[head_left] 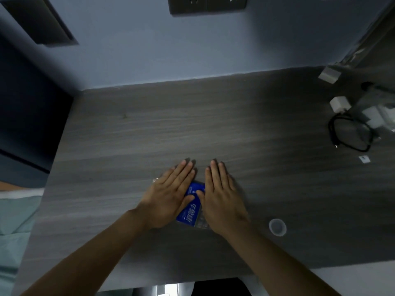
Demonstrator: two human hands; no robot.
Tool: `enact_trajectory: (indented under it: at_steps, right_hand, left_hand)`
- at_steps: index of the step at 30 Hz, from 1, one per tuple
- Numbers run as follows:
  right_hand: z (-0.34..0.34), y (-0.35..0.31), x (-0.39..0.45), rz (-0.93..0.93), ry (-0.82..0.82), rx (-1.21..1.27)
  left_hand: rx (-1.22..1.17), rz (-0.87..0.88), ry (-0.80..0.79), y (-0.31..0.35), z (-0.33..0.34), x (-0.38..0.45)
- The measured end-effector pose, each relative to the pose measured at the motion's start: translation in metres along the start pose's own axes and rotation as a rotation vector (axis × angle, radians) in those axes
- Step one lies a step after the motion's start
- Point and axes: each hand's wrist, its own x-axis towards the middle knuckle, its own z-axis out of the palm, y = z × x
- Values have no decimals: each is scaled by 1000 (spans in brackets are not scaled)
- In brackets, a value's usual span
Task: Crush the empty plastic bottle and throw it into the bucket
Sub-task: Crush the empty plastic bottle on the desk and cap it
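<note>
A clear plastic bottle [190, 208] with a blue label lies on its side on the grey wooden table [132, 133], near the front middle. My left hand [168, 195] lies flat, palm down, on the bottle's left part. My right hand [222, 197] lies flat on its right part. The fingers of both hands are straight and spread, and the thumbs meet over the label. Most of the bottle is hidden under the palms. Its cap [277, 227] lies loose on the table to the right of my right wrist. No bucket is in view.
A white charger [339, 104] with a coiled black cable [350, 133] lies at the table's right end, next to other white things. The wall runs behind the table, with a dark socket plate [207, 4] on it. A bed with light green bedding [15, 221] is to the left.
</note>
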Motion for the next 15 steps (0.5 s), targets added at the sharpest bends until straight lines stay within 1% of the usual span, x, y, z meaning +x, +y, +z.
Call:
enact_trajectory:
  at_steps: [3,5,7,9,11,15]
  right_hand:
    - [3,0,2,-1,6,-4]
    - [2,-2,1,9,9,6]
    - [0,-2,0,13,23,18]
    - [0,-2,-1,14,32,26]
    - [1,-1,-1,10,48,22]
    - [1,-1,-2,-1,56,48]
  left_hand:
    - [25,-52,29,5,-1,0]
    - [17,-45,13,6,-3,-1]
    - [-61,-41,2,5,-7,-1]
    - [-200,-49,16,2,-13,-1]
    - [-311,-75,-3,-1,-18,-1]
    - [-328,-73,-101,-4,-29,11]
